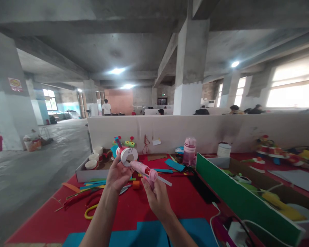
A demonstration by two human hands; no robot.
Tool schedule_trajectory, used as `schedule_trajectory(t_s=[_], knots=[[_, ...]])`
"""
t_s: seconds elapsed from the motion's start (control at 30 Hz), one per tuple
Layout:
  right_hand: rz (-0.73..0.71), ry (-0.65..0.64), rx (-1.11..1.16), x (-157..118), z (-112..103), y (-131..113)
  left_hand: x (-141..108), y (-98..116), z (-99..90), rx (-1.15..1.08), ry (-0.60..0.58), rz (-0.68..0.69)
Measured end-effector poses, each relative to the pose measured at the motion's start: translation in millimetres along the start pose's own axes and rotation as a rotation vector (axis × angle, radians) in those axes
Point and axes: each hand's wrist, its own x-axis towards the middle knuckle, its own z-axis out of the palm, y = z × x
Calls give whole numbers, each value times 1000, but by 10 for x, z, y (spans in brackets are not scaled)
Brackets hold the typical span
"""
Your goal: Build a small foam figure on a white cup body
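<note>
My left hand (118, 176) holds up a white paper cup (132, 153) with red on its side, its white bottom turned towards me. A pink glue gun (144, 170) is gripped in my right hand (156, 197). Its nozzle is at the cup's bottom, by a dark opening; whether it touches is too small to tell. From the gun's rear sticks a clear glue stick (164, 180). An orange paper roll (136, 185) sits on the red table (134, 209) just below the hands.
Paper strips and yellow-handled scissors (91, 211) lie at left, near a box (86, 176) of cups. A pink bottle (190, 151) stands behind. To the right are a black phone (202, 187), a green-sided box (237, 195) and cables. Blue sheets (149, 235) lie in front.
</note>
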Motion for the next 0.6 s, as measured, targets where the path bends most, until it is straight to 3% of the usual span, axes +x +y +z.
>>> schedule_trajectory(t_s=[0.6], knots=[[4,-23,-18,-44,-28,22,17,-11,-57,10,-13,-7]])
